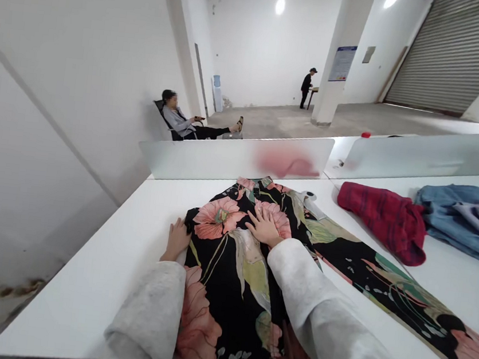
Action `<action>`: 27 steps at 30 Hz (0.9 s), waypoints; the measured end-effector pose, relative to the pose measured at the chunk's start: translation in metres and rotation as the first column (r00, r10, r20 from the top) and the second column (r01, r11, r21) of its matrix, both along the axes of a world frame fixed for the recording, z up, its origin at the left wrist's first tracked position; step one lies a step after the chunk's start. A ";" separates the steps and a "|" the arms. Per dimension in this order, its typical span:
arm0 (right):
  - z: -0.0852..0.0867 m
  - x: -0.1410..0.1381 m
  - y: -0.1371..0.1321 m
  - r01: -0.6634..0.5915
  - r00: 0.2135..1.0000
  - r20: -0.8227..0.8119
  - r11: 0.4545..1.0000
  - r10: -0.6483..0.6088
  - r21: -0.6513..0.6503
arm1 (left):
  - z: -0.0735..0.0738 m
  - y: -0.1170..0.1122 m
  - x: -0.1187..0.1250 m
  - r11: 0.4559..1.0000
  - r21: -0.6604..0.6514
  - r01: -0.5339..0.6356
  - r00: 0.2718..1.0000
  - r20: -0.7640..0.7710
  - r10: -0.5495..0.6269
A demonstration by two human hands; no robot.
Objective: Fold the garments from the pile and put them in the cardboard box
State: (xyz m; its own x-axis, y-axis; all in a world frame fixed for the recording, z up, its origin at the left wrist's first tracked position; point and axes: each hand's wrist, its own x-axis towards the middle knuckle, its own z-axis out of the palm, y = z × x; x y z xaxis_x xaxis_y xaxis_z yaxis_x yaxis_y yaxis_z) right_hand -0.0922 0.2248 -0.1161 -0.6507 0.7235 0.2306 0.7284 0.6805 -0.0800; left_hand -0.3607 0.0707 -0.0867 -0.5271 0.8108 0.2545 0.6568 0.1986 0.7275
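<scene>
A black shirt with large pink flowers and green leaves lies spread on the white table, collar toward the far side. One long sleeve stretches out to the right and reaches over the near edge. The other sleeve does not show. My right hand rests flat on the upper chest of the shirt, fingers spread. At the shirt's left edge, by the shoulder, my left hand lies with its fingers extended against the fabric and table. The shirt's lower end hangs toward me at the near edge.
A crumpled red plaid garment lies to the right, beside a pile of blue denim. A frosted divider runs along the table's far side, with a blurred red shape behind it. Beyond are a seated person and a standing person.
</scene>
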 end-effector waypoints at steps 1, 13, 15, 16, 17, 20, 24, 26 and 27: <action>0.000 0.000 0.000 0.002 1.000 -0.004 1.000 -0.002 -0.007 | 0.000 0.004 -0.005 1.000 0.025 -0.006 1.000 0.029 0.005; 0.004 -0.002 0.002 0.039 0.999 0.009 0.998 -0.038 -0.054 | 0.004 0.005 -0.044 0.920 0.218 -0.325 0.937 0.207 0.282; 0.003 -0.002 0.003 0.046 0.999 0.011 0.997 -0.045 -0.062 | 0.013 -0.007 -0.049 0.919 0.215 -0.330 0.943 0.129 0.308; 0.003 -0.003 0.003 0.048 0.999 0.010 0.997 -0.047 -0.063 | 0.018 -0.014 -0.053 0.920 0.218 -0.325 0.945 0.056 0.321; 0.003 -0.003 0.003 0.047 0.999 0.009 0.997 -0.046 -0.059 | 0.023 -0.021 -0.057 0.918 0.227 -0.325 0.939 -0.037 0.341; 0.002 -0.002 0.003 0.051 0.999 0.009 0.998 -0.051 -0.041 | 0.033 -0.041 -0.074 0.877 0.293 -0.380 0.827 -0.318 0.464; -0.001 -0.002 0.004 0.056 0.998 0.017 0.998 -0.055 -0.027 | 0.037 -0.063 -0.094 0.728 0.394 -0.561 0.673 -0.295 0.678; -0.002 -0.002 0.005 0.059 0.998 0.019 0.998 -0.058 -0.020 | 0.040 -0.072 -0.100 0.644 0.434 -0.630 0.614 -0.228 0.756; -0.003 -0.002 0.005 0.062 0.998 0.018 0.998 -0.062 -0.016 | 0.041 -0.076 -0.102 0.590 0.456 -0.666 0.579 -0.183 0.794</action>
State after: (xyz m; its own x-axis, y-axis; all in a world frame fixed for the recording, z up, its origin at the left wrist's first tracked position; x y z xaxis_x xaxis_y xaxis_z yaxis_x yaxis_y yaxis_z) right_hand -0.0942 0.2298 -0.1192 -0.6084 0.7661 0.2072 0.7704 0.6328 -0.0779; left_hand -0.4631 -0.0051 -0.0454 -0.7256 0.0237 0.6877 0.5901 0.5355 0.6041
